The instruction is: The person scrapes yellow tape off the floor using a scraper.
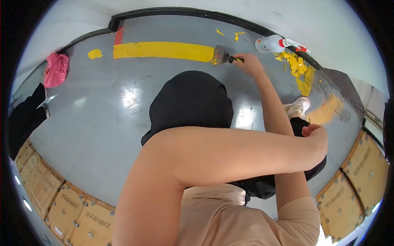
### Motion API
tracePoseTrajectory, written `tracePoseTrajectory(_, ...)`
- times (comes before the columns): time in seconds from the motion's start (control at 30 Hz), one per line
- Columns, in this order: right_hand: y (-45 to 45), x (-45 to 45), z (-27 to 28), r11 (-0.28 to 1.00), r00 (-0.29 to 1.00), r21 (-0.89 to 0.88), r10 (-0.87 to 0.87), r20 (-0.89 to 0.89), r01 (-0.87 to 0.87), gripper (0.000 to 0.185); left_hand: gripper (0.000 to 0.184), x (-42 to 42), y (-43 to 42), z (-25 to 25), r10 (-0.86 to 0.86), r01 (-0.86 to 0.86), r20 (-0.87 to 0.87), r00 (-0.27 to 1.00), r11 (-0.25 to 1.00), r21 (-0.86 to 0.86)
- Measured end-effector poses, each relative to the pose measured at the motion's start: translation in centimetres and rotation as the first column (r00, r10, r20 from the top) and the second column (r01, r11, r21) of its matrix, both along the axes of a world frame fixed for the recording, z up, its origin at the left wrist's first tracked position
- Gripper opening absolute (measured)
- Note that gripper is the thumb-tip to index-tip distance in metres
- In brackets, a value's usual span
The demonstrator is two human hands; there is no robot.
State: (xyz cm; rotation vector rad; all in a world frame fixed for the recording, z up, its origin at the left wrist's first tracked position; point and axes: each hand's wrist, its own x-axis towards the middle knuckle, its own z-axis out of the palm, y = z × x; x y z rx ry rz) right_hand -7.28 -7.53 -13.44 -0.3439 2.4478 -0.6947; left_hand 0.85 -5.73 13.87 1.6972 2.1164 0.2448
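My right hand (249,65) is closed round the black handle of a scraper (221,55). The scraper's blade lies against the right end of a wide yellow tape strip (164,50) on the grey floor. Crossing over my right arm, my left arm reaches to the right. My left hand (315,133) has curled fingers near my dark-clothed knee; a thin dark loop shows at the fingertips, too small to name. Red tape (119,36) touches the strip's left end, and a loose yellow piece (95,53) lies further left.
A white spray bottle (269,44) with a red trigger lies at the upper right, beside crumpled yellow scraps (298,65). A pink bag (56,70) and another person's dark-clothed legs (28,117) are at the left. Wooden crates (65,209) line both lower sides. Black skirting (184,11) edges the wall.
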Motion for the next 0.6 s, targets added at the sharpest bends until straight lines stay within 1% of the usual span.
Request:
tracePoseTrajectory(0.03, 0.2, 1.0, 0.1, 0.998, 0.998, 0.009, -0.055, 0.043, 0.055, 0.031, 0.026, 0.1, 0.1, 0.1, -0.005, 0.005, -0.005, 1.0, 1.0, 0.002)
tracePoseTrajectory(0.13, 1.1, 4.5, -0.8, 0.969, 0.959, -0.064, -0.226, 0.172, 0.24, 0.033, 0.026, 0.4, 0.2, 0.2, -0.015, 0.015, -0.019, 1.0, 1.0, 0.003)
tracePoseTrajectory(0.23, 1.3, 9.7, -3.1, 0.889, 0.893, -0.183, -0.368, 0.261, 0.42, 0.036, 0.026, 0.8, -0.6, -0.1, -0.025, 0.025, -0.026, 0.999, 1.0, -0.002)
tracePoseTrajectory(0.3, 0.8, 13.5, -5.4, 0.87, 0.896, -0.222, -0.412, 0.168, 0.441, 0.037, 0.026, 0.9, -1.2, -0.3, -0.027, 0.027, -0.026, 0.999, 1.0, -0.004)
tracePoseTrajectory(0.4, -1.2, 16.2, -4.4, 0.804, 0.837, -0.236, -0.506, 0.209, 0.545, 0.037, 0.026, 1.0, -1.6, -0.3, -0.036, 0.036, -0.026, 0.999, 0.999, -0.005)
tracePoseTrajectory(0.5, -3.0, 14.5, -3.8, 0.82, 0.837, -0.17, -0.526, 0.153, 0.546, 0.038, 0.026, 0.9, -1.6, -0.3, -0.043, 0.043, -0.03, 0.999, 0.999, -0.001)
tracePoseTrajectory(0.6, -3.0, 14.6, -5.1, 0.845, 0.858, -0.166, -0.513, 0.016, 0.508, 0.04, 0.026, 1.0, -1.5, -0.1, -0.059, 0.06, -0.036, 0.998, 0.998, 0.006)
